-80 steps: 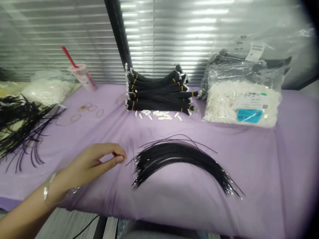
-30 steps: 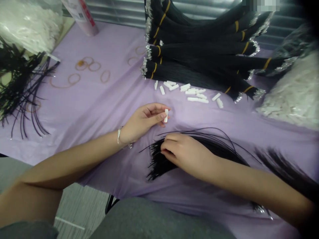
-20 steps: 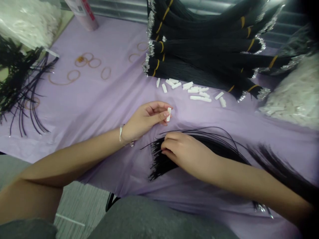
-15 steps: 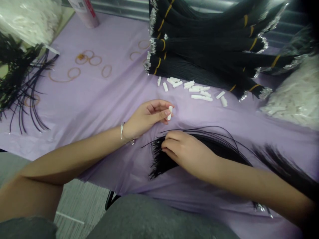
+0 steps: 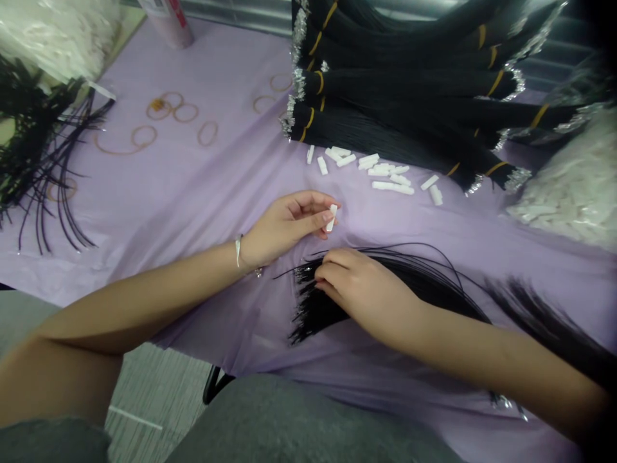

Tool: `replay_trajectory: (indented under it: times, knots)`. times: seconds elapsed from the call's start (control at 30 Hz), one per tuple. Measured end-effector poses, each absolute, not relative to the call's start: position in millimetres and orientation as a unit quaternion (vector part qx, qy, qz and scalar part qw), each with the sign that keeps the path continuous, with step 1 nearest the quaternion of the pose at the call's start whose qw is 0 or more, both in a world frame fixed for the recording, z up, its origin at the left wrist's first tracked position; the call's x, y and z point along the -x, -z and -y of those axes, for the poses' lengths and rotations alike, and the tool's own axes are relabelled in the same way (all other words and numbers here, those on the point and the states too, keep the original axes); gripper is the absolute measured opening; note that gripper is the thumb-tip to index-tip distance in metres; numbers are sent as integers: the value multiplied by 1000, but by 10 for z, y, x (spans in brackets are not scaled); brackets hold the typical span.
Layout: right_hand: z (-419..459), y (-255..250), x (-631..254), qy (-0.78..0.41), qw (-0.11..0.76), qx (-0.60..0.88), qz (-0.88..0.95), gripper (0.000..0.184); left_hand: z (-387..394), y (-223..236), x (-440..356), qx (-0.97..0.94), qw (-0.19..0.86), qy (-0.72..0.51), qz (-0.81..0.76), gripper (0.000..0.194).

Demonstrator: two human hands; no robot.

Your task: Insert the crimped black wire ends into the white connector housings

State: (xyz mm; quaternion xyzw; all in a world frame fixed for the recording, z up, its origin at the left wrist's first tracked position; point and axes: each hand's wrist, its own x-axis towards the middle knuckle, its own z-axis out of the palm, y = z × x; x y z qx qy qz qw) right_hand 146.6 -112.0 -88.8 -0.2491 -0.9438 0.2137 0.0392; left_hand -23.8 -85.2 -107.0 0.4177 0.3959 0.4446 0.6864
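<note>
My left hand [image 5: 284, 225] pinches a small white plastic connector [image 5: 331, 217] between thumb and fingers, just above the purple cloth [image 5: 193, 193]. My right hand [image 5: 359, 289] rests with curled fingers on a loose fan of thin black wires [image 5: 434, 289], its fingertips pinching at the wires' metal-tipped ends near the left of the fan. Several more white connectors [image 5: 380, 172] lie scattered on the cloth beyond my hands.
Stacked black wire bundles [image 5: 409, 96] tied with yellow bands lie at the back. A bag of white connectors [image 5: 569, 193] sits right, another [image 5: 53, 32] at far left. Tangled loose wires [image 5: 33, 148] and several rubber bands [image 5: 168, 122] lie left. A pink cup [image 5: 166, 22] stands behind.
My view dropped from the window to the table. The left hand picked up a white connector, the right hand came onto the wire fan. Over the last second both hands barely shifted.
</note>
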Motion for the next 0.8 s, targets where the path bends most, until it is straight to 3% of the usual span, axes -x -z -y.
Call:
replay_trajectory:
  times: [0.27, 0.47, 0.8]
  knots:
    - [1190, 796, -1432, -183, 10, 261, 948, 16, 856, 1059, 238, -426, 682, -436, -404, 21]
    - [1106, 634, -1507, -357, 31, 333, 872, 11, 866, 1009, 232, -430, 675, -430, -419, 21]
    - [990, 740, -1609, -543, 186, 410, 708, 13, 1073, 872, 295, -345, 730, -383, -449, 18]
